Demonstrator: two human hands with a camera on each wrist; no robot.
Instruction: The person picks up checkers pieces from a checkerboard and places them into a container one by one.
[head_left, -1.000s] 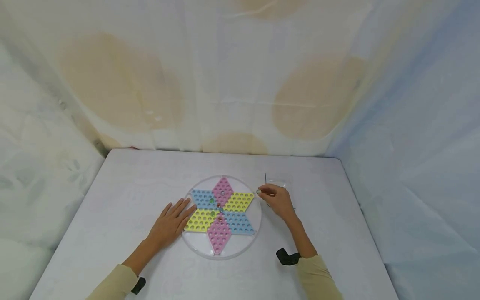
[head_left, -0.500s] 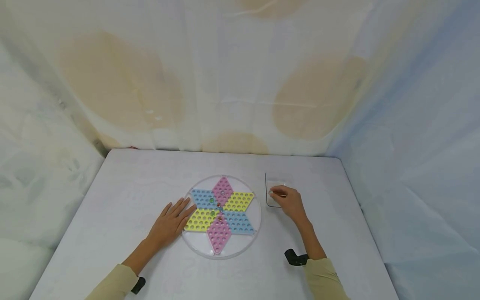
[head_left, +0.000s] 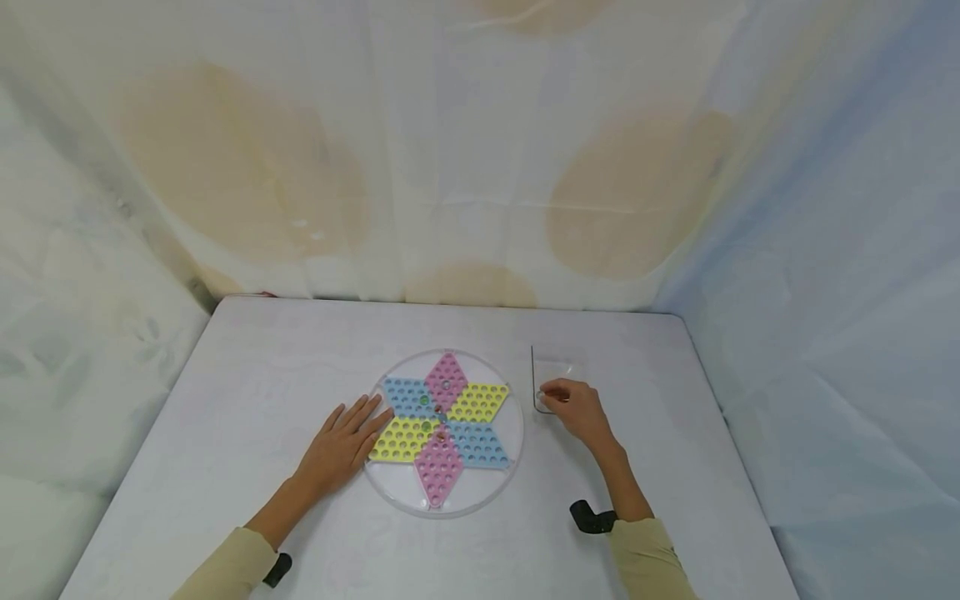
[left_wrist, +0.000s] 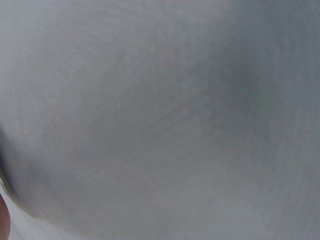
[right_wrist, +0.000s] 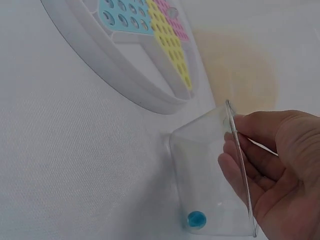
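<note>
My left hand (head_left: 337,450) lies with fingers spread at the left rim of a round Chinese checkers board (head_left: 396,490), fingertips over its edge. The board has a star of pink, yellow and blue points with holes. My right hand (head_left: 577,408) is at the open top of a clear plastic box (right_wrist: 200,165) right of the board. Its thumb and fingers pinch a pale glass marble (right_wrist: 228,124), seen through the box wall. A blue marble (right_wrist: 196,219) lies at the bottom of the box. The left wrist view is mostly a grey blur.
Several marbles sit in holes on the board, among them a green marble (head_left: 424,400) and a clear marble (head_left: 446,385). The white table (head_left: 285,350) is bounded by a hanging cloth (head_left: 465,167) behind and at both sides.
My right hand has moved right with the marble, from the board's right edge to the box, then dipped slightly down at it. My left hand has stayed put.
</note>
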